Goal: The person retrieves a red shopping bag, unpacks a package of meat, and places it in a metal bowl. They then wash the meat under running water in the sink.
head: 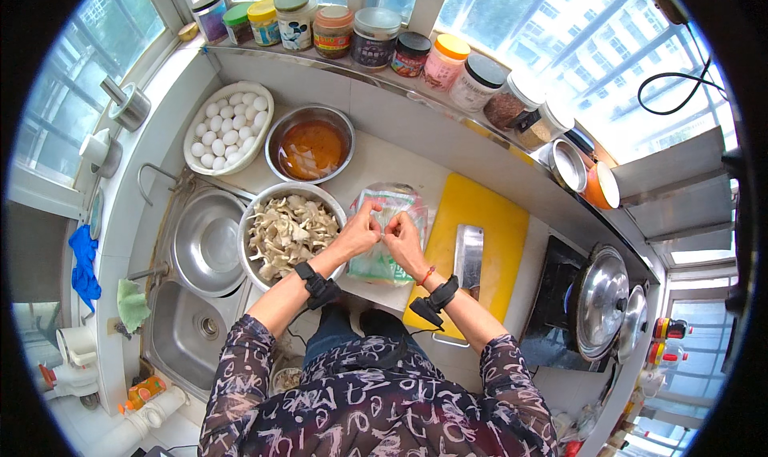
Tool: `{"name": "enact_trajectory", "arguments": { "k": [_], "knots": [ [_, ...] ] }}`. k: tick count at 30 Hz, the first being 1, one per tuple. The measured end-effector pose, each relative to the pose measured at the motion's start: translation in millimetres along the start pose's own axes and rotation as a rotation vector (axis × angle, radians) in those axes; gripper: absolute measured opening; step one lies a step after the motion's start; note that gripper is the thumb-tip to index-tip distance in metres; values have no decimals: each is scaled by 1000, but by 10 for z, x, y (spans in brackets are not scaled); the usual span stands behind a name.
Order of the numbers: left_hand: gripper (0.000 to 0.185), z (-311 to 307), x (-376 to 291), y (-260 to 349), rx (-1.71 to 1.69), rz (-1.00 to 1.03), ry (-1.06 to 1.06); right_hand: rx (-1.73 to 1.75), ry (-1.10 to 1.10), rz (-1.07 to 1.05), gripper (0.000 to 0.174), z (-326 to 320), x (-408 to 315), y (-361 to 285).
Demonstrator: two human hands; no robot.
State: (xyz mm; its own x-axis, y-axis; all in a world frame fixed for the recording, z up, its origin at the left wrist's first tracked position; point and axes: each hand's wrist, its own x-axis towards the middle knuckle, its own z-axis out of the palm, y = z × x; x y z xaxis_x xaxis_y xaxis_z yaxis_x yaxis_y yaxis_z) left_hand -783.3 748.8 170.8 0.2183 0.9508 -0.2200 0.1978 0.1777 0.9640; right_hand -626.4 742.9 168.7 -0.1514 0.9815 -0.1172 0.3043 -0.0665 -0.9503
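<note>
Before me on the counter lies a clear plastic bag (pixel 381 265) with green and red print. My left hand (pixel 363 226) pinches the middle of it between thumb and fingers, with the index finger sticking out. Close beside it, my right hand (pixel 403 236) pinches the same part with its fingertips. The bit of plastic between the fingertips is mostly hidden. To the left of the bag stands a steel bowl (pixel 244 235) full of torn oyster mushrooms (pixel 294 232). A yellow cutting board (pixel 480 196) with a cleaver (pixel 469 253) on it lies to the right.
Behind the mushrooms are a steel basin (pixel 279 163) of amber liquid and a basket (pixel 192 136) of white eggs. A double sink (pixel 180 337) with a steel basin (pixel 210 247) is at left. The stove (pixel 543 313) bears a lidded pan (pixel 603 301). Several jars (pixel 375 40) line the sill.
</note>
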Motion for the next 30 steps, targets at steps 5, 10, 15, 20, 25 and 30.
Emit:
{"name": "enact_trajectory", "arguments": {
  "k": [5,10,15,20,25,30],
  "knots": [
    [57,5,-28,71,-132,-100,10,-219,-95,-296,19,-106,15,-57],
    [63,-47,-60,69,-697,-499,-12,-468,-154,-666,20,-204,15,-194],
    [59,-76,-60,8,-600,-449,-19,-623,-219,-750,22,-168,14,-305],
    [54,-42,-33,-57,-281,-166,10,-481,-152,-609,21,-131,42,-293],
    [54,2,-34,-108,-235,-77,82,-83,-67,-270,19,-81,15,-163],
    [49,-16,-77,-48,-169,-43,115,12,-52,-219,19,-113,-35,-113]
  ]
}}
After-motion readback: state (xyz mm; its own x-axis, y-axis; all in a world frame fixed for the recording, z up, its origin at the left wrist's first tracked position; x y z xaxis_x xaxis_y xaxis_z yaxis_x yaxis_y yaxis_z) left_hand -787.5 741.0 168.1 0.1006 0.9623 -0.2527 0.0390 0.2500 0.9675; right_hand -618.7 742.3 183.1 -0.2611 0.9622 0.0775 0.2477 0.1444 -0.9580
